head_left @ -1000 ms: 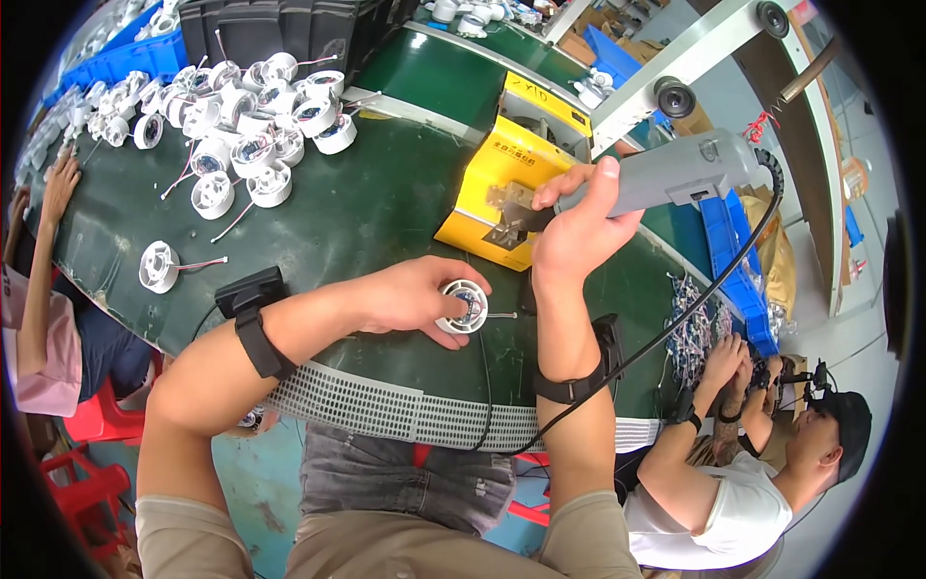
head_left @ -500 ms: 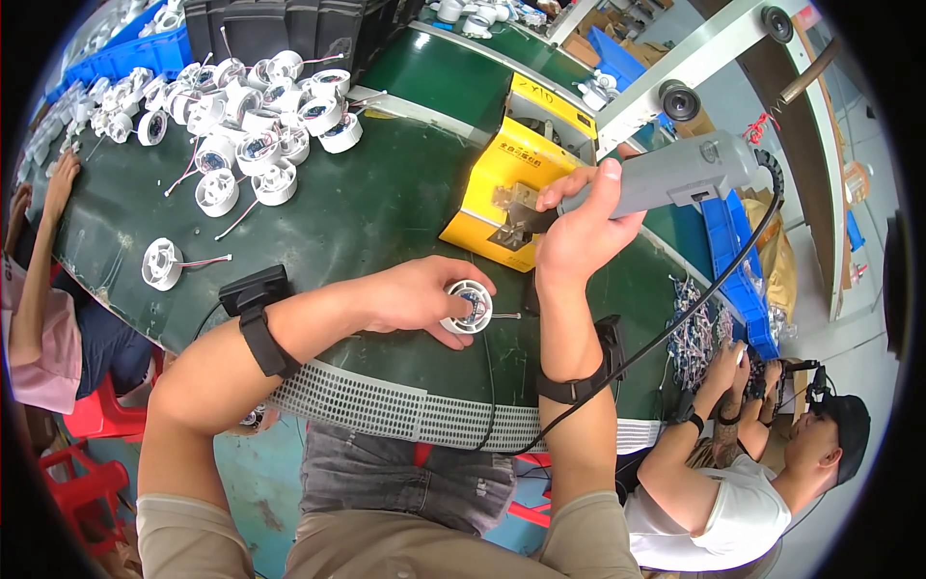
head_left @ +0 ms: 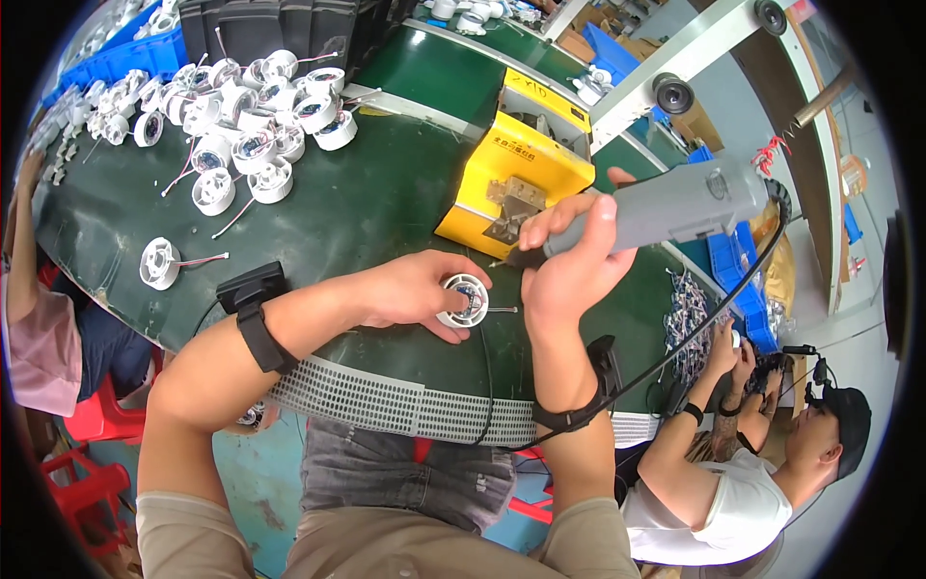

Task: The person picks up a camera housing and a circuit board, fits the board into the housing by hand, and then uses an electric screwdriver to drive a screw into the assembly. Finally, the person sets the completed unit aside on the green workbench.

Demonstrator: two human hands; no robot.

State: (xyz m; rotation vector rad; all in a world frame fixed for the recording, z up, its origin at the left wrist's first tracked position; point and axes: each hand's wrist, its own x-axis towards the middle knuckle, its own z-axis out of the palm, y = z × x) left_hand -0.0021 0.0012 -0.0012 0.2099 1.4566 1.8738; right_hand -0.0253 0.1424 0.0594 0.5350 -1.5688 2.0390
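My left hand (head_left: 422, 292) is closed round a white round plastic housing (head_left: 473, 311) on the green table, its thumb reaching inside. A small board shows in the housing, and a short wire with a connector sticks out to the right. In my right hand (head_left: 576, 253) is a grey electric screwdriver (head_left: 680, 205), its dark tip pointing left and down, above and to the right of the housing, apart from it. Just behind the tip stands a yellow box-shaped screw feeder (head_left: 511, 159) with a metal fitting on its front.
Many white housings (head_left: 253, 147) with wires are heaped at the far left; a single one (head_left: 160, 263) lies nearer. A black cable (head_left: 666, 333) runs from the screwdriver across my right forearm. Wire bundles (head_left: 687, 323) and a co-worker (head_left: 719, 482) are at right; another person sits left.
My right hand has drawn the screwdriver from the feeder's metal fitting, down and left toward the housing. My left hand still holds the housing in nearly the same place.
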